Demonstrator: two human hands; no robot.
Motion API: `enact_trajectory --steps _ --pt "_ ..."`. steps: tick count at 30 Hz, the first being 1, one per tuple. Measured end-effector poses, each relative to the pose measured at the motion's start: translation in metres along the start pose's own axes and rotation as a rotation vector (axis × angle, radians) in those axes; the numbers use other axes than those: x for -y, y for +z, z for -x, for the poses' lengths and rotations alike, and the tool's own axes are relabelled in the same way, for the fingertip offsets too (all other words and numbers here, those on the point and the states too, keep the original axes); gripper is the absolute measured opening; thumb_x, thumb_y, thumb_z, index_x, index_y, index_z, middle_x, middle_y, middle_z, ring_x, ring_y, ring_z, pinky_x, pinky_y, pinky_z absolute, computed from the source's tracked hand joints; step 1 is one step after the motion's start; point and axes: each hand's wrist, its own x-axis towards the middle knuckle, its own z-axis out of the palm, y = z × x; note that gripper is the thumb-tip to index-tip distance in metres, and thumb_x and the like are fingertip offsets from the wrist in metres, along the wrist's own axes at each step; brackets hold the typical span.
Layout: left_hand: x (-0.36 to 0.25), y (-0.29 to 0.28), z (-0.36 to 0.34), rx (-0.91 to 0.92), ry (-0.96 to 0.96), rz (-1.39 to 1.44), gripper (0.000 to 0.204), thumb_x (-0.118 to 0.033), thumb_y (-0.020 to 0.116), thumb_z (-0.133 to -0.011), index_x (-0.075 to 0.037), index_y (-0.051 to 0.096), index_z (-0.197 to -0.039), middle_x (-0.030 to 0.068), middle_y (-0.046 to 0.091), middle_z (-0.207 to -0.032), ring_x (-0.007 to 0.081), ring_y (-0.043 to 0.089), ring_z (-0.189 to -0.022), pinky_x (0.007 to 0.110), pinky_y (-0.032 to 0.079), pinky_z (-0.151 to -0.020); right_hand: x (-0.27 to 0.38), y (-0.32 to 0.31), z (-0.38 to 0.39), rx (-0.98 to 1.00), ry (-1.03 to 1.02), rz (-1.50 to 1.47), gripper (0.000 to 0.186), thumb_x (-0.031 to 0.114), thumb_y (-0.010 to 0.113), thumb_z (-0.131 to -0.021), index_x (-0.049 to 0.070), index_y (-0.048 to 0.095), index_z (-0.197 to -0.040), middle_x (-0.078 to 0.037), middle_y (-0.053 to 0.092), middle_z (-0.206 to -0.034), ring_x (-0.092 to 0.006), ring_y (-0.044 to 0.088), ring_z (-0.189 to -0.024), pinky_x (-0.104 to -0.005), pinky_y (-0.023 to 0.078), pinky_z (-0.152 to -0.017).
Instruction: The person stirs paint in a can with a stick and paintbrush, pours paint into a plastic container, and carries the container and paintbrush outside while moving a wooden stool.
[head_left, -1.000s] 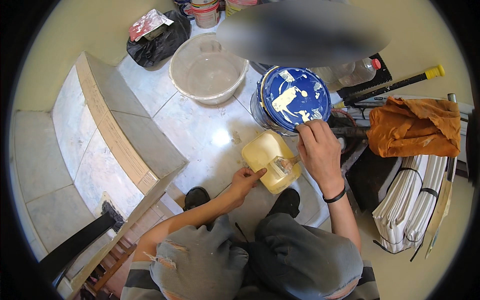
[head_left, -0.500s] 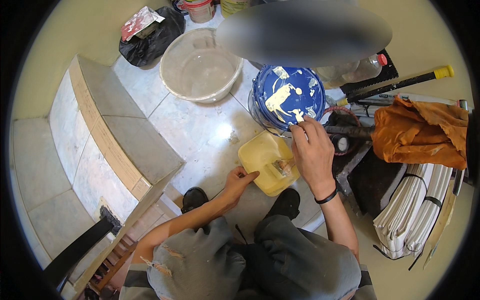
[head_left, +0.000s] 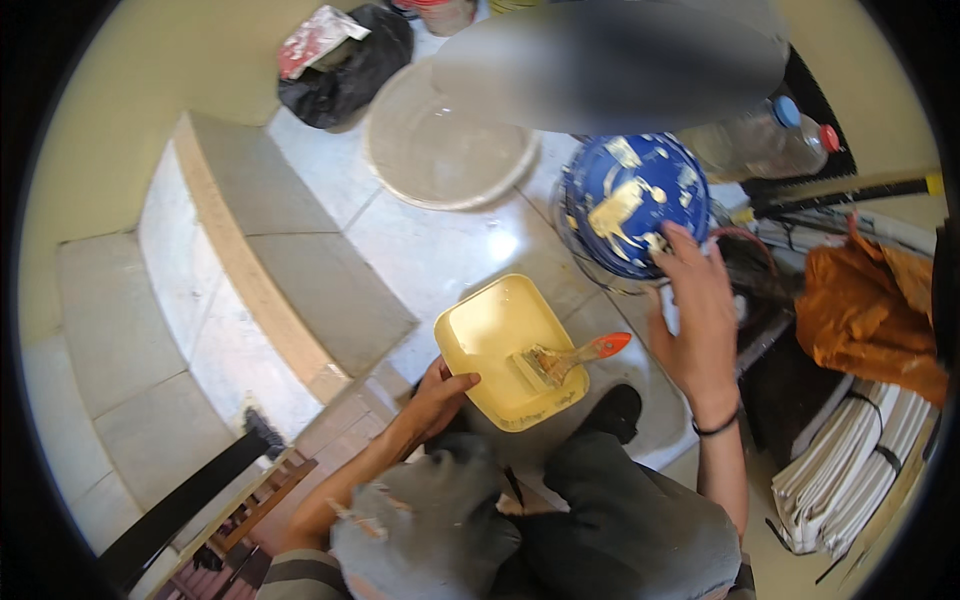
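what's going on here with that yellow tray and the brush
A person's left hand holds the yellow tray by its left side. The brush rests in it, bristles inside and handle out over the right rim. The right hand is open, with its fingertips at the near edge of a blue lid splotched with pale yellow; whether they touch it is hard to tell. A basin stands left of the lid.

the tray [head_left: 485, 345] is pale yellow, the brush handle [head_left: 605, 345] orange-red; far, the lid [head_left: 645, 205] is blue with cream splotches; right, the cloth [head_left: 865, 300] is orange.
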Motion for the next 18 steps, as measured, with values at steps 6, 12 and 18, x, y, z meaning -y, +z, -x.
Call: enact_trajectory --steps 6,12,18 --pt "-0.095 0.04 0.07 -0.084 0.08 0.034 0.068 -0.012 0.076 -0.09 -0.001 0.042 -0.148 0.0127 0.057 -0.143 0.0247 0.057 -0.131 0.042 0.048 -0.109 0.053 -0.095 0.011 -0.214 0.392 -0.45 0.035 0.003 0.072 -0.088 -0.002 0.062 -0.121 -0.024 0.062 -0.138 -0.0336 0.063 -0.125 -0.0407 0.048 -0.106" --pt "-0.22 0.149 0.197 -0.063 0.294 0.194 0.073 -0.015 0.075 -0.09 0.001 0.039 -0.15 0.0152 0.058 -0.142 0.0278 0.059 -0.129 0.044 0.051 -0.108 0.15 -0.241 0.023 -0.095 0.543 -0.353 0.027 0.003 0.067 -0.091 -0.005 0.063 -0.116 -0.024 0.06 -0.137 -0.0359 0.062 -0.12 -0.0418 0.052 -0.096" --pt "-0.309 0.287 0.401 -0.089 0.368 0.388 0.067 -0.022 0.071 -0.089 0.002 0.046 -0.146 0.017 0.06 -0.138 0.0308 0.062 -0.125 0.045 0.052 -0.107 0.236 -0.389 0.07 0.088 0.696 -0.421 0.026 0.009 0.072 -0.092 -0.003 0.063 -0.113 -0.021 0.063 -0.123 -0.0337 0.067 -0.1 -0.042 0.054 -0.088"
